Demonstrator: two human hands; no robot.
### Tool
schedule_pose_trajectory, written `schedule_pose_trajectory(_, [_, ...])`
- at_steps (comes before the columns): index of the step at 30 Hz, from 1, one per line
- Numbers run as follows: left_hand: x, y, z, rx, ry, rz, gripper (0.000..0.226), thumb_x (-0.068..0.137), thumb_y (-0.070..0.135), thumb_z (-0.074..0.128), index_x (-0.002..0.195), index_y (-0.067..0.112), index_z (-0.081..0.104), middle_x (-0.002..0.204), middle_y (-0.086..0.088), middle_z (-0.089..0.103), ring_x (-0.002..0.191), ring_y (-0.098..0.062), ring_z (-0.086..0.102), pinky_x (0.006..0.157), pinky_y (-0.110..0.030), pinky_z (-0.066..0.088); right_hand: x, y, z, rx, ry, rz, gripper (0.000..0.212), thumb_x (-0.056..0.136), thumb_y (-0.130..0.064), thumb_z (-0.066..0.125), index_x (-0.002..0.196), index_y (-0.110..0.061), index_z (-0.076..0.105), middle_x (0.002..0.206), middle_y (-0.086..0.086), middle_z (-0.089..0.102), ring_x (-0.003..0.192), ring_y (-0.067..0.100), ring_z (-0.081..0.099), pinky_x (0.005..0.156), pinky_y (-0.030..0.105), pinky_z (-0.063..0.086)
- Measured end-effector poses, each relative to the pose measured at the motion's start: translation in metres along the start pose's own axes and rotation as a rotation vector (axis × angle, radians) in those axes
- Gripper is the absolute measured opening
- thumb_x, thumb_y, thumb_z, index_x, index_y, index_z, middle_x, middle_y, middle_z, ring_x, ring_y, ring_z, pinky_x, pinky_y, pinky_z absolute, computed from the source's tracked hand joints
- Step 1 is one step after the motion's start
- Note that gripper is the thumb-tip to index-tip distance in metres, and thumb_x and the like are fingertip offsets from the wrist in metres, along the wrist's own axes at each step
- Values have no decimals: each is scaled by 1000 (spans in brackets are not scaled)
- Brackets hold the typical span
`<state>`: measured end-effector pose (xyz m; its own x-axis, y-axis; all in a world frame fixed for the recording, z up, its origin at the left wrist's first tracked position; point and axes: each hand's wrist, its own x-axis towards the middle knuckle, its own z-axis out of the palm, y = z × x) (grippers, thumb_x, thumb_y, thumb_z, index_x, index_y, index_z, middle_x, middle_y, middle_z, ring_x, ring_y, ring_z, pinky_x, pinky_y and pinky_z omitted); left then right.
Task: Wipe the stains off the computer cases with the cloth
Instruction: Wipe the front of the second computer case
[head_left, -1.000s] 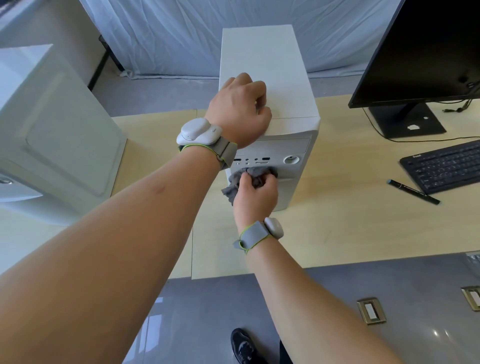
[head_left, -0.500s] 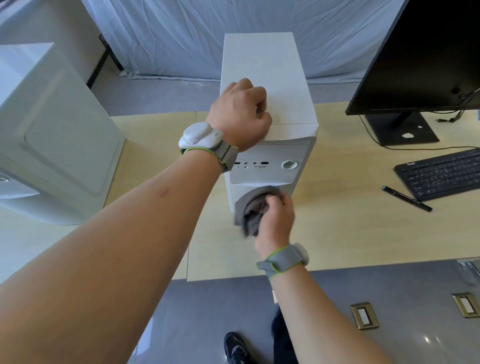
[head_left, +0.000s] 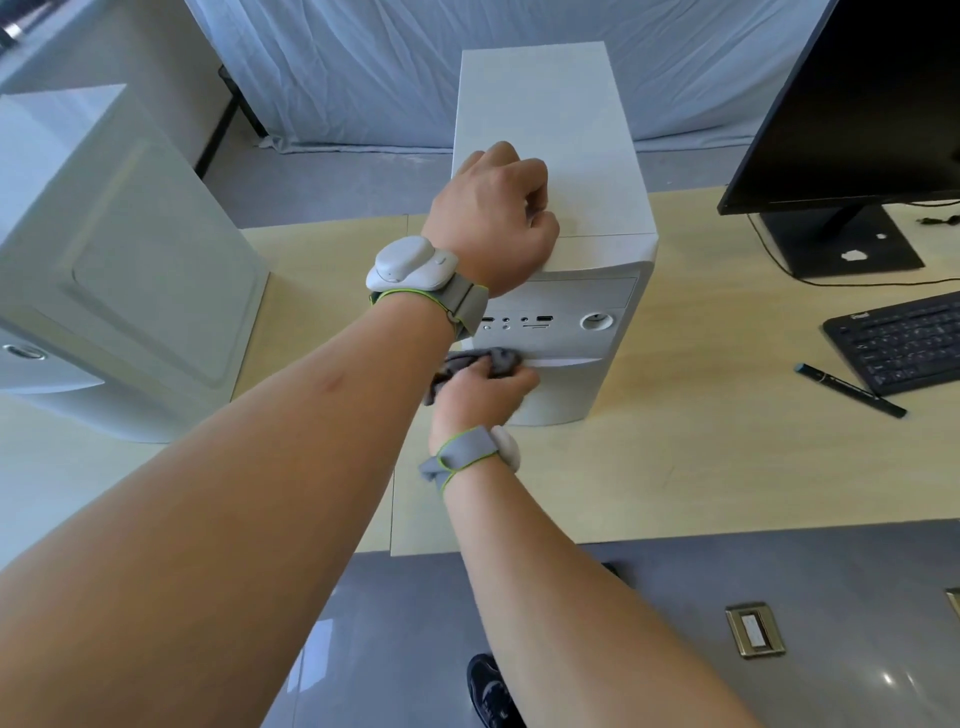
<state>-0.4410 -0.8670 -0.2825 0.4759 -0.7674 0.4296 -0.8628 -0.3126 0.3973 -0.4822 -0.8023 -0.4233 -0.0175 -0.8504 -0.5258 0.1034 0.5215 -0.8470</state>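
Gripping a crumpled grey cloth (head_left: 483, 364), soft and bunched, the right hand (head_left: 480, 397) presses it against the front panel of the upright white computer case (head_left: 571, 218), just below the port row. The panel's unwiped stretch runs crosswise to this hand's right. Beyond it, the left hand (head_left: 493, 218) rests on the case's smooth, matt top, fingers curled, apparently holding nothing. A second white case (head_left: 119, 270) stands well left of both hands.
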Motion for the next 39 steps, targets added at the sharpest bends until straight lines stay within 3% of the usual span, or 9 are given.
schedule_pose_trajectory(5, [0,-1,-1,-20,-3,2,12,81,24,54,85,17,63,96,3,58,93,-19,50,70,-29,43,-26,37,-10,-259,-426,236,16,85,-33,56,92,-18,55,83,10,66,70,29,63,57,31,47])
schedule_pose_trajectory(12, [-1,0,-1,-8,4,-4,12,81,25,54,85,18,63,96,4,57,93,-18,49,69,-28,38,20,-32,-72,234,-33,-116,17,88,-6,57,104,-11,55,85,0,61,66,13,57,64,30,50])
schedule_pose_trajectory(17, [0,1,-2,-8,-9,-10,13,81,25,54,85,18,64,96,3,58,93,-18,50,68,-29,39,15,-22,-50,-132,-146,-269,11,88,-11,59,92,-21,56,84,-3,66,67,10,61,63,25,46])
schedule_pose_trajectory(20, [-1,2,-2,-14,-9,-11,13,81,25,54,85,18,64,96,3,58,93,-19,50,69,-30,42,10,-2,-51,-263,-333,-114,7,84,-17,70,88,-16,64,79,-2,69,70,17,63,60,22,46])
schedule_pose_trajectory(24, [-1,1,-3,-14,-5,-23,14,81,24,54,87,17,64,97,1,58,92,-20,50,69,-30,40,21,-27,-86,-11,-197,-29,10,77,-12,65,87,-12,62,75,7,64,64,26,56,56,30,44])
schedule_pose_trajectory(27, [-1,3,-4,-10,-19,-25,16,81,24,53,91,16,63,98,1,57,95,-21,50,71,-31,41,41,-75,-121,148,-121,-132,14,72,-17,62,85,-14,57,73,14,56,55,26,51,51,30,40])
schedule_pose_trajectory(31, [-2,6,-7,0,-21,-30,35,81,27,52,114,18,59,127,1,55,113,-22,52,89,-38,47,47,-141,-125,-25,-256,-187,19,73,-32,68,76,-16,59,64,10,51,56,26,48,56,33,36])
schedule_pose_trajectory(34, [0,7,-8,73,-33,-39,50,87,36,52,134,18,54,159,-1,36,147,-25,30,118,-42,26,37,-159,-102,-66,-362,-133,29,80,-36,68,77,-10,57,57,7,50,47,25,48,52,32,39])
schedule_pose_trajectory(39, [9,5,-9,163,-308,33,45,102,44,35,138,21,50,163,2,32,153,-22,20,125,-44,13,34,-153,-87,-121,-324,-309,44,85,-51,65,81,-10,50,66,-4,50,57,17,48,55,28,42])
